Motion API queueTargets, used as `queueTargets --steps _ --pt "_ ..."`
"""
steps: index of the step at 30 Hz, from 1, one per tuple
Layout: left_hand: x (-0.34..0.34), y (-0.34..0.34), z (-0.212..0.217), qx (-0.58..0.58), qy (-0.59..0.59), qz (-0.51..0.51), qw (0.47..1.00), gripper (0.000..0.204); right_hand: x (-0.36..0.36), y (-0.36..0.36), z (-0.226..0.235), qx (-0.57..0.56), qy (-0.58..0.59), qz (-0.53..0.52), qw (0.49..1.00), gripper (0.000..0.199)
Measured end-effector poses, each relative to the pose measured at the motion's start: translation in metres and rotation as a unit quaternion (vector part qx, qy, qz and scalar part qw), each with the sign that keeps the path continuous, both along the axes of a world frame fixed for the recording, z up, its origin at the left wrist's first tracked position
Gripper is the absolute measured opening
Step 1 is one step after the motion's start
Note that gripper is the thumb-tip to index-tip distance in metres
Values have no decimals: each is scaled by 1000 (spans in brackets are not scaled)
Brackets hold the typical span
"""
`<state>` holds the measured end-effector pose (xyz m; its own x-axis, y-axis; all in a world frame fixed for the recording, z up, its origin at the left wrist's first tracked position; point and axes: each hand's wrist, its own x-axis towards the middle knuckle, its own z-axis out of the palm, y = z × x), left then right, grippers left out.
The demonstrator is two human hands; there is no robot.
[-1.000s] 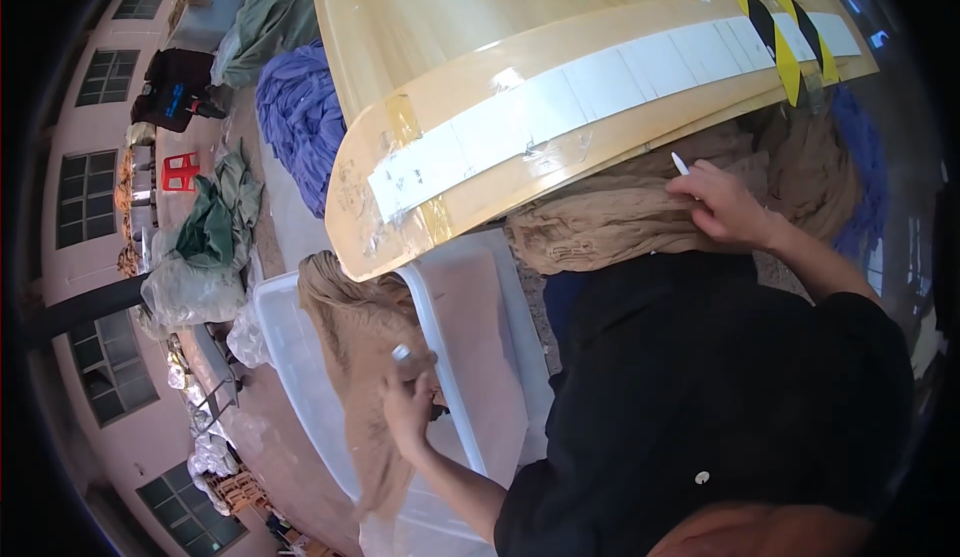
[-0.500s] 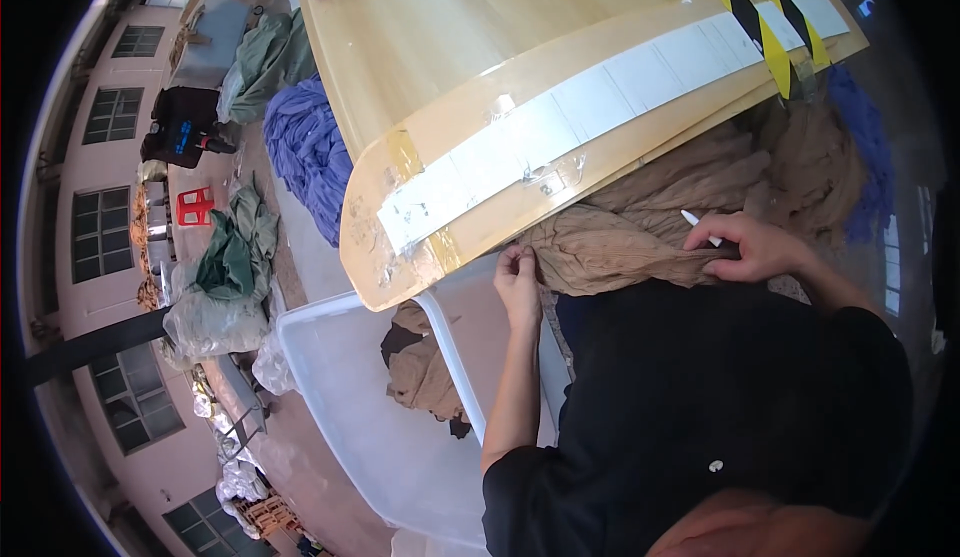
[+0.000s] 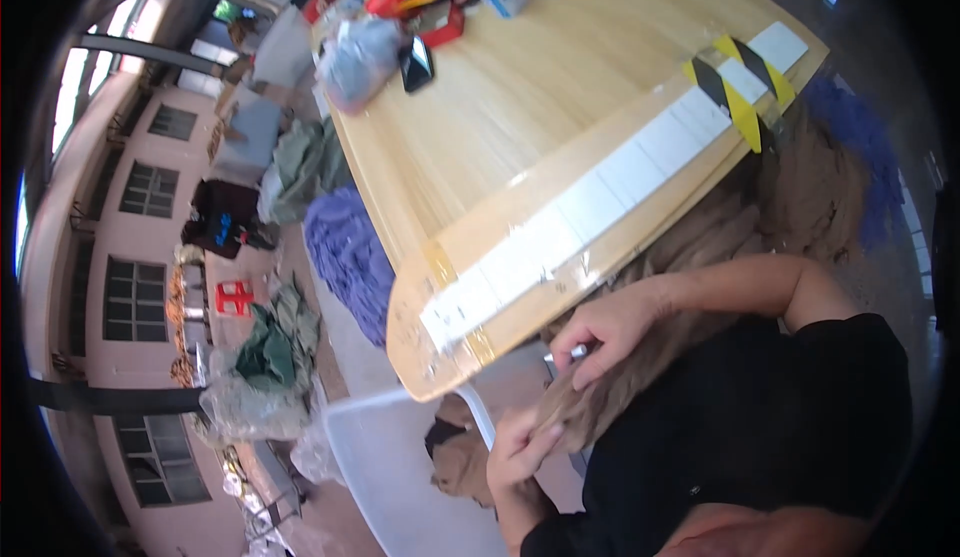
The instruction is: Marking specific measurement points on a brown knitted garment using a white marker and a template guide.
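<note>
Brown crinkled fabric (image 3: 625,392) hangs in front of me along the table's near edge. Its left end is pinched in the fingers of my left hand (image 3: 522,445), beside the white plastic bin (image 3: 365,447). Just above and to the right, my right hand (image 3: 615,325) is closed around a slim white pen (image 3: 572,354), with its fingers against the same fabric. The hand hides most of the pen. Inside the bin lies a crumpled brown and black cloth bundle (image 3: 465,465).
The wooden table (image 3: 470,157) carries a taped white strip (image 3: 590,212), a phone (image 3: 417,64) and a plastic bag (image 3: 360,62). Purple fabric (image 3: 350,252) is heaped left of it, more (image 3: 850,137) at right. A red stool (image 3: 234,298) stands farther left.
My right hand has travelled left along the fabric, close to my left hand, keeping the pen. The left hand sits lower, and the view has shifted to show more of the table.
</note>
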<state>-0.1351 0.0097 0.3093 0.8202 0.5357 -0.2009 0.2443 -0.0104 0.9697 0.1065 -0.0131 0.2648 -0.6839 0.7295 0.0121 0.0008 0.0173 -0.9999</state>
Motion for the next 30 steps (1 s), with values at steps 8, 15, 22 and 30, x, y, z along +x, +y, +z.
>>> queueTargets --steps 8,15,22,30 --pt "-79 -1 -41 82 -290 370 879 49 63 -33 7 119 -228 -118 959 38" --pt "-86 33 -63 -118 -269 379 878 53 82 -53 51 74 -153 -267 949 29" --pt "-28 23 -80 238 106 -63 963 32 -12 -29 91 249 16 -50 967 25" --pt "7 20 -74 -269 -156 137 940 34 -22 -19 28 366 -207 -225 879 23"
